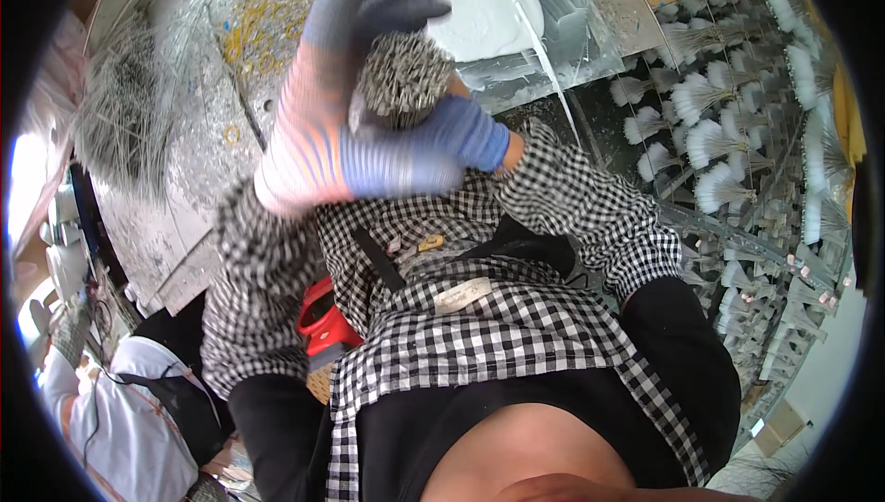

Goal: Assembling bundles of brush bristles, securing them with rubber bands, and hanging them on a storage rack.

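Currently, the grey bristle bundle (406, 78) is held with its cut ends up, about over the near edge of the work surface (207, 133); it is gripped low by the gloved right hand (468, 133), partly hidden, while the gloved left hand (318, 101) is opened around it, thumb and fingers spread and blurred, contact can't be told. White paste (489, 18) is spread on a smeared sheet (597, 52) toward the far right corner, crossed by a thin white stick (545, 58). Loose strands (129, 115) are heaped at the left edge; white tufts (721, 138) are set in rows off the right edge.
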The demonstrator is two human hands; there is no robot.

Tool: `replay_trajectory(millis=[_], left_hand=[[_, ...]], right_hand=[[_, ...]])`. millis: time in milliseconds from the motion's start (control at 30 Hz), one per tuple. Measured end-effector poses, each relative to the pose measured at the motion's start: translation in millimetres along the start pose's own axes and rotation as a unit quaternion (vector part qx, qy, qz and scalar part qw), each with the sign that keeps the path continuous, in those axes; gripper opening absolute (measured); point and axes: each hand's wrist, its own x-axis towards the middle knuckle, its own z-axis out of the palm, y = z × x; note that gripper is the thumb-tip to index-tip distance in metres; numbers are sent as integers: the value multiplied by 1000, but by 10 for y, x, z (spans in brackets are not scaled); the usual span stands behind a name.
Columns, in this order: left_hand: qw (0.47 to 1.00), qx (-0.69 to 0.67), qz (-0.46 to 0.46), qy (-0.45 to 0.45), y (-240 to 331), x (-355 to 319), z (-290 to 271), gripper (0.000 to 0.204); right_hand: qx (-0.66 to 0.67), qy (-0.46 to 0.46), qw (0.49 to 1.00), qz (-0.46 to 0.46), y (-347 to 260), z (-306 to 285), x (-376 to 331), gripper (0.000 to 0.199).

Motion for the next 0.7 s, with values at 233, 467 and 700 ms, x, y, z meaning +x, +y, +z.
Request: replay_trajectory(millis=[233, 467, 700], left_hand=[[996, 75, -21, 50, 215, -469, 263, 51], [952, 70, 48, 295, 177, -691, -111, 32], [926, 89, -83, 357, -409, -1007, -95, 25]], right_hand=[[-82, -173, 966, -172, 48, 21, -202, 79], [-540, 37, 838, -71, -663, -874, -795, 48], [-617, 241, 742, 103, -424, -1438, -1743, 38]])
